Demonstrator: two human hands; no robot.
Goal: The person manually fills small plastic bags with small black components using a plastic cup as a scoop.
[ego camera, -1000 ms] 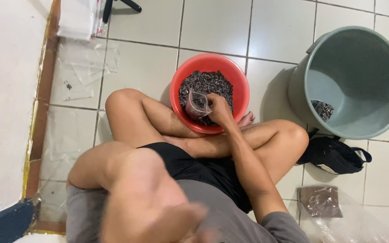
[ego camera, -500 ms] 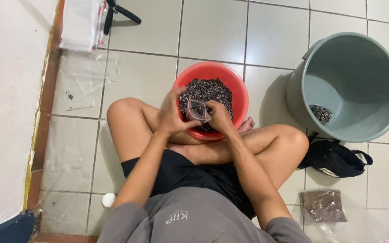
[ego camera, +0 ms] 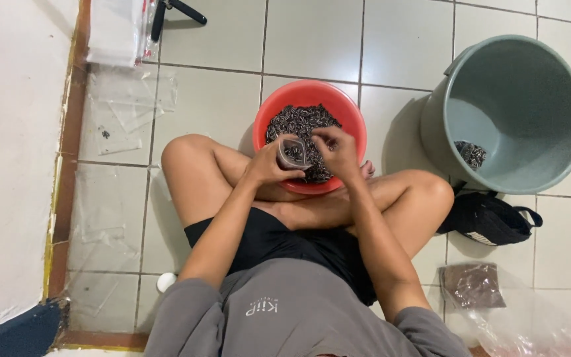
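Hands meet over a red basin (ego camera: 351, 116) heaped with small dark seeds (ego camera: 299, 122), the person sitting cross-legged on the tiled floor. The left hand (ego camera: 266, 165) is closed around a small clear bag (ego camera: 293, 153), holding it upright just above the heap. The right hand (ego camera: 338, 149), touching the bag's far side, pinches at its mouth with bent fingers; whether it carries seeds I cannot tell. The bag looks partly filled, with dark seeds showing near its bottom, so by my judgement this one is under way and not yet full or closed. Well off to the right of the right hand stands a grey-green bucket (ego camera: 563, 99) with a small dark pile inside, and nearer the right elbow lies a filled packet (ego camera: 474, 285) beside loose clear plastic. To the left of the left hand, flat empty bags (ego camera: 127, 99) lie spread on the tiles, suggesting plenty remains to fill.
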